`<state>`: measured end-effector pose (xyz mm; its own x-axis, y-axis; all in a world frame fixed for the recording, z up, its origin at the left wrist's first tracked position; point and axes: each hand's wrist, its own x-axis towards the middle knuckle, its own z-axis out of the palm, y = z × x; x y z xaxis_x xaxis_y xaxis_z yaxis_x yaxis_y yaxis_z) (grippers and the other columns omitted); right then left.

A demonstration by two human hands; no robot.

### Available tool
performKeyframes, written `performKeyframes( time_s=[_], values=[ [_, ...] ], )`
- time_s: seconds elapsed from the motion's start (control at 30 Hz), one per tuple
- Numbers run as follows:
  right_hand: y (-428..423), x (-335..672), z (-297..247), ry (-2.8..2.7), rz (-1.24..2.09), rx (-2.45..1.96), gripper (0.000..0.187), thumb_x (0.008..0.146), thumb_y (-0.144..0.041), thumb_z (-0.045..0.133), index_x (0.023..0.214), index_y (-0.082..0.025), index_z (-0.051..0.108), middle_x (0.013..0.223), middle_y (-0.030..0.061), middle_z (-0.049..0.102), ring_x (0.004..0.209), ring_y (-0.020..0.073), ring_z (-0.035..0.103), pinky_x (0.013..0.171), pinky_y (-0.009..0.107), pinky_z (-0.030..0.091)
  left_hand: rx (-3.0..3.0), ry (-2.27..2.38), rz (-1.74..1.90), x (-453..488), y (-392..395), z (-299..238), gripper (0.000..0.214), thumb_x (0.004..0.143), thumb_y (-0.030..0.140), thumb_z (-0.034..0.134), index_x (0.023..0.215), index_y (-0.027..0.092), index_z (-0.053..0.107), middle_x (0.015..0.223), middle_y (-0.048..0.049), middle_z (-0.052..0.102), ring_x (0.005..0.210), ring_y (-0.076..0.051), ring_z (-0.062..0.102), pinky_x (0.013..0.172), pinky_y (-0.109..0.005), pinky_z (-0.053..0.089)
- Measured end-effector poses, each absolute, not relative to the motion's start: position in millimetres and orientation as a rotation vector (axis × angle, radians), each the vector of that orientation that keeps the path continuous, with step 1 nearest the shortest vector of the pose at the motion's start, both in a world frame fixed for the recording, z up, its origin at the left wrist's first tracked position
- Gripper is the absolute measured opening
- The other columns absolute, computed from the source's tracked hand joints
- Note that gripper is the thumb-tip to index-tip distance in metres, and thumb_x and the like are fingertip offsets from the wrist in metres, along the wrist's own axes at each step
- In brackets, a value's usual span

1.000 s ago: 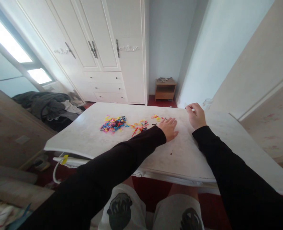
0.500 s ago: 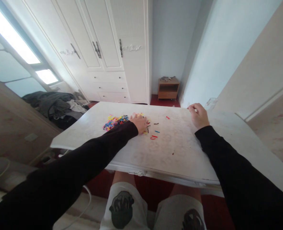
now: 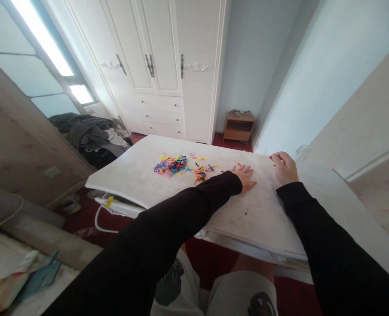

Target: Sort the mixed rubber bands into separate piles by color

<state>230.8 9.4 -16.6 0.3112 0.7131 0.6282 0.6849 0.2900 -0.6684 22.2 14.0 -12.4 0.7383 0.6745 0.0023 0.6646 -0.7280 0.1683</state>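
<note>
Heap [image 3: 170,165] of coloured bits on bench [image 3: 131,169], 9 o'clock from left hand [image 3: 245,179]: bulk piled, I'd say. Cluster [image 3: 200,174] between still loose. Left fingers spread wide; right hand [image 3: 285,170] curled, can't tell if holding.

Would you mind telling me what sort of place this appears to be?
It looks like a room in a home, quite possibly a bedroom: a tall white wardrobe with drawers stands behind the table, a small wooden nightstand sits beside it, and clothes are heaped near the window.
</note>
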Motion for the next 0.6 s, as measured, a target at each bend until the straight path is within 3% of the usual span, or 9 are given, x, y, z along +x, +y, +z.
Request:
performKeyframes(
  time_s=[0.1, 0.27, 0.37, 0.47, 0.6],
  values=[
    [11.4, 235.5, -20.8, -1.381, 0.051, -1.424, 0.021, 0.09, -0.037, 0.056, 0.076, -0.024, 0.065, 0.086, 0.0031, 0.067, 0.088, 0.023, 0.062, 0.069, 0.033, 0.05, 2.776, 1.128, 0.11, 15.2, 15.0, -15.8, 0.062, 0.105, 0.049, 0.037, 0.161, 0.024, 0.042, 0.171, -0.005, 0.034, 0.158, -0.03, 0.032, 0.128, -0.057, 0.032],
    [13.1, 233.1, -20.2, -1.402, 0.06, -1.413, 0.02, 0.09, -0.036, 0.056, 0.076, -0.025, 0.065, 0.085, 0.0033, 0.067, 0.087, 0.0232, 0.062, 0.071, 0.035, 0.05, 2.776, 1.33, 0.047, -66.5, 25.5, -12.9, 0.057, 0.104, 0.039, 0.041, 0.155, 0.016, 0.048, 0.164, -0.0177, 0.044, 0.15, -0.038, 0.042, 0.125, -0.07, 0.024],
    [13.5, 230.4, -18.1, -1.416, 0.069, -1.406, 0.021, 0.09, -0.036, 0.056, 0.076, -0.025, 0.065, 0.086, 0.0037, 0.067, 0.087, 0.0236, 0.063, 0.073, 0.037, 0.051, 2.84, 1.527, -0.09, -116.6, 29.2, -2.4, 0.048, 0.104, 0.03, 0.039, 0.145, 0.012, 0.056, 0.155, -0.0207, 0.053, 0.146, -0.038, 0.046, 0.121, -0.068, 0.029],
    [13.6, 229.3, -17.2, -1.419, 0.065, -1.403, 0.021, 0.09, -0.036, 0.056, 0.075, -0.025, 0.065, 0.086, 0.0042, 0.068, 0.088, 0.0243, 0.064, 0.074, 0.038, 0.052, 2.836, 1.655, -0.168, -140.3, 28.8, 14.5, 0.042, 0.098, 0.023, 0.048, 0.134, 0.009, 0.063, 0.144, -0.0241, 0.061, 0.139, -0.039, 0.052, 0.119, -0.065, 0.032],
    [13.3, 230.2, -18.4, -1.414, 0.062, -1.401, 0.02, 0.091, -0.035, 0.056, 0.076, -0.025, 0.066, 0.085, 0.0036, 0.067, 0.087, 0.0238, 0.063, 0.073, 0.037, 0.052, 2.887, 1.723, 0.063, -116.6, 10.9, 24.9, 0.06, 0.101, 0.023, 0.039, 0.154, -0.006, 0.039, 0.161, -0.0307, 0.041, 0.149, -0.036, 0.042, 0.124, -0.05, 0.03]
  ],
)
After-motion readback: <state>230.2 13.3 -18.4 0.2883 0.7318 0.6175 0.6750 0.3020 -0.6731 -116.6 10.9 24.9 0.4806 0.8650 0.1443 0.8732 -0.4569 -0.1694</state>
